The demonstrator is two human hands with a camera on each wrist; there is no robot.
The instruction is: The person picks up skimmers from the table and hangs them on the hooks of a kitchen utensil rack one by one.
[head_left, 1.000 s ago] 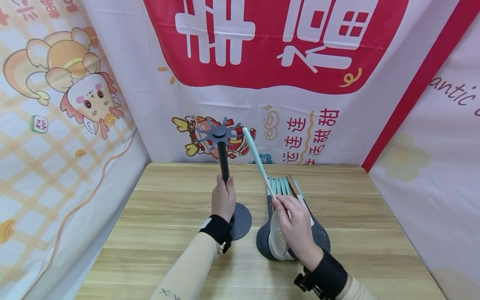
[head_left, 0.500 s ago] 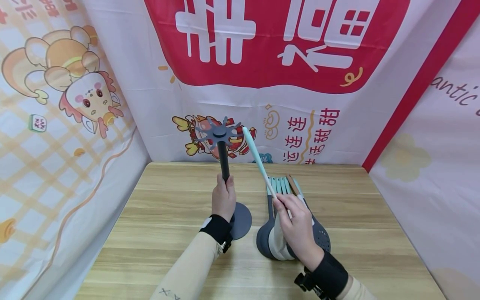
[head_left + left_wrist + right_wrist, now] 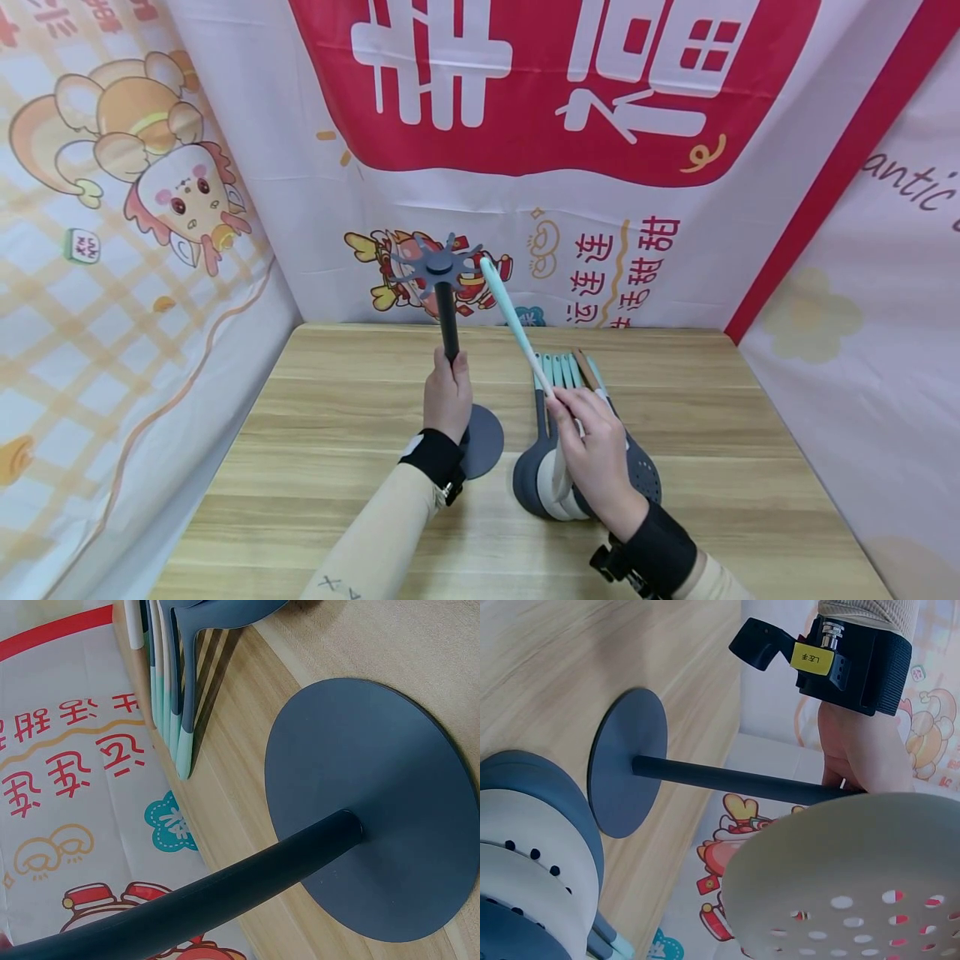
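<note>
My left hand [image 3: 447, 398] grips the dark pole of a rotating utensil stand [image 3: 447, 321], which stands upright on its round base [image 3: 375, 817]. Hooks [image 3: 438, 265] ring its top. Between thumb and fingers, my right hand [image 3: 596, 450] pinches a skimmer [image 3: 510, 310] by its pale stem. The mint handle points up and left, its tip close beside the hooks in the head view. In the right wrist view, the skimmer's beige bowl [image 3: 832, 870], full of holes, looms near the camera. Part of the bowl is hidden behind the right hand in the head view.
To the right of the stand, several kitchen utensils [image 3: 531, 479] lie bunched on the wooden table [image 3: 337, 467], mint handles toward the back. A dark perforated turner [image 3: 643, 473] is at their right side. Printed cloth [image 3: 300, 208] hangs behind the table and along both sides.
The skimmer's handle tip has shifted slightly left, toward the hooks, and its bowl has turned a little. The left hand stays on the pole, and the stand has not moved.
</note>
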